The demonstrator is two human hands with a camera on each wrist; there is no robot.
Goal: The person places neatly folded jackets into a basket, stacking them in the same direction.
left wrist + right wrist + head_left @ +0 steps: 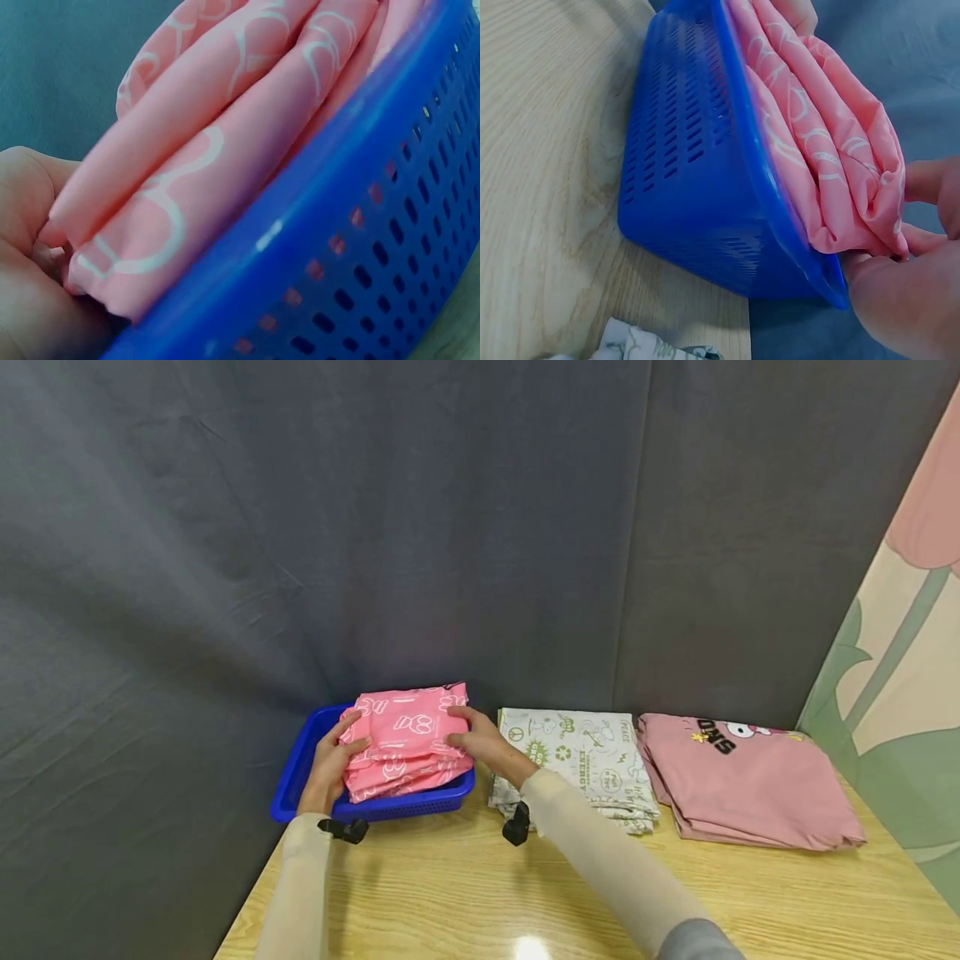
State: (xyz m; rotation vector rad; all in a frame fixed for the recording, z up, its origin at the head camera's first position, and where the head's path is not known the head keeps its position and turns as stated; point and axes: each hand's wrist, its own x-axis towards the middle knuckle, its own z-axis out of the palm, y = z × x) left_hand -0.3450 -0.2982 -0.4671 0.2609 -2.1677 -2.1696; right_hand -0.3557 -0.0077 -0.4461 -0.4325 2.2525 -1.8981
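Observation:
A folded pink cloth (405,735) with white line prints sits in the blue plastic basket (405,808), its thick folds rising above the rim. My left hand (330,764) grips the cloth's left side, thumb on top of it. At the opposite edge my right hand (487,745) holds the cloth between thumb and fingers. In the left wrist view the folded ends of the pink cloth (172,202) press close to the left hand (37,262). The right wrist view has the right hand (907,277) pinching a lower corner beside the basket rim (780,202).
Right of the basket lies a folded white cloth (577,760) with green prints. Farther right is a folded dusty-pink cloth (757,793) with a cartoon print. All rest on a wooden table (435,893), with a dark curtain (480,527) behind.

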